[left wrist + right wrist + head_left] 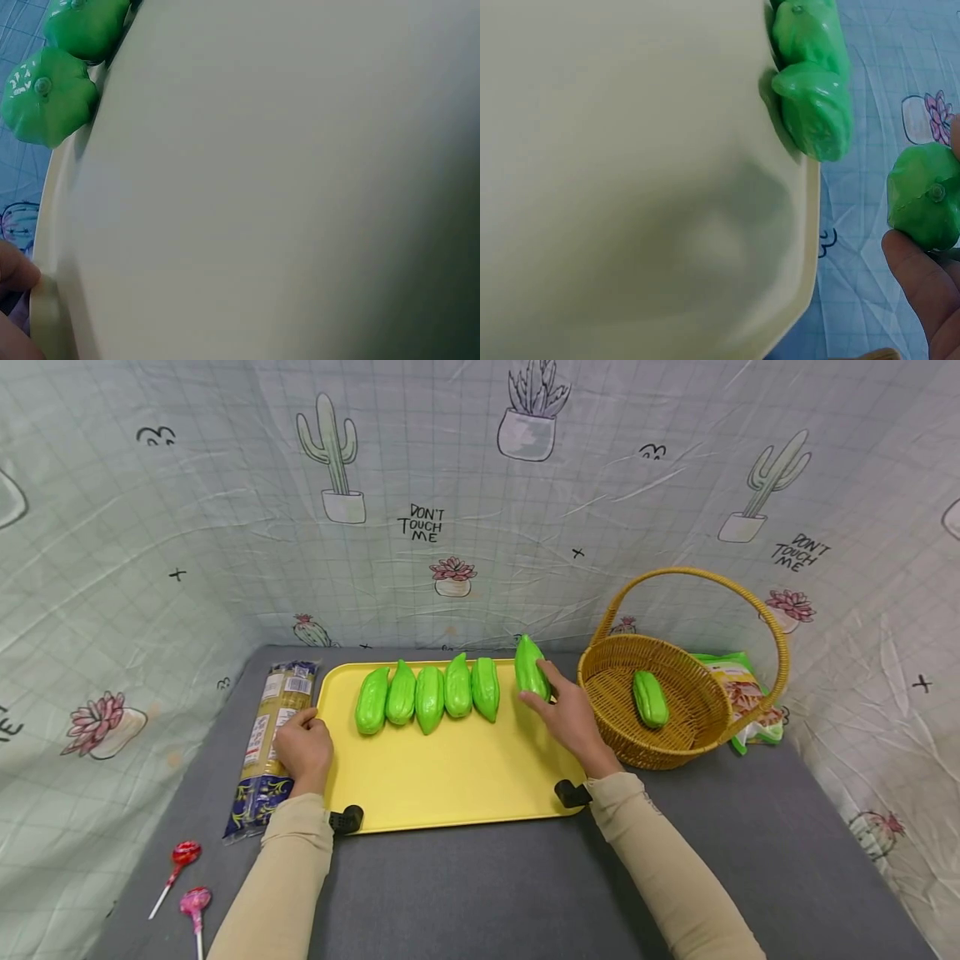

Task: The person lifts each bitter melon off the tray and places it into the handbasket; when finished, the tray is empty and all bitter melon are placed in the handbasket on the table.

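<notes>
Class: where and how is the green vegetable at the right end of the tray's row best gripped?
Grip the row's end vegetable around its middle, probably coming from above and the right: it is long and narrow, its right flank faces bare tray, and a neighbouring vegetable lies close on its left.

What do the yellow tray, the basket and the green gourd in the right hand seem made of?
Yellow tray: probably plastic, smooth; even color with a molded-looking rim, though painted metal is possible.
Basket: wicker-like, woven strands show; natural or synthetic, I can't tell.
Green gourd in the right hand: likely molded plastic, glossy; even bright color and shiny highlights.
</notes>
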{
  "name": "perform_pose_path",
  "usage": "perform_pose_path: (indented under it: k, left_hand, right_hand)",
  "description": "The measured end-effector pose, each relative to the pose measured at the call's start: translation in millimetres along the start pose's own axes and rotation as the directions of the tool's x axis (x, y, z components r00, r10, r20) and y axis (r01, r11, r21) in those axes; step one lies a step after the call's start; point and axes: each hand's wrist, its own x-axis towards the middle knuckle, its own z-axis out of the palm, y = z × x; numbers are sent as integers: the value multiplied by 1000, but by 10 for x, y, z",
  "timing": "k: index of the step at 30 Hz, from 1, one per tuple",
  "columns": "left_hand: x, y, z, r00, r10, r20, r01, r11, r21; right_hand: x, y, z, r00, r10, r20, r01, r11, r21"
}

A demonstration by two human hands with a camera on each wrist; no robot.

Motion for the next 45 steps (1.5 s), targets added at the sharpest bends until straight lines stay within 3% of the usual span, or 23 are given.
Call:
perform_pose_path:
  k: [33,45]
  left_hand:
    - [6,-21,14,999,27,-29,-26,1000,10]
    - [-11,-3,10,1000,12,-2,-12,1000,11]
  right_hand:
    - [-16,124,-365,997,15,-71,-10,998,66]
    - [-103,247,-501,994,18,-111,-21,1000,-22]
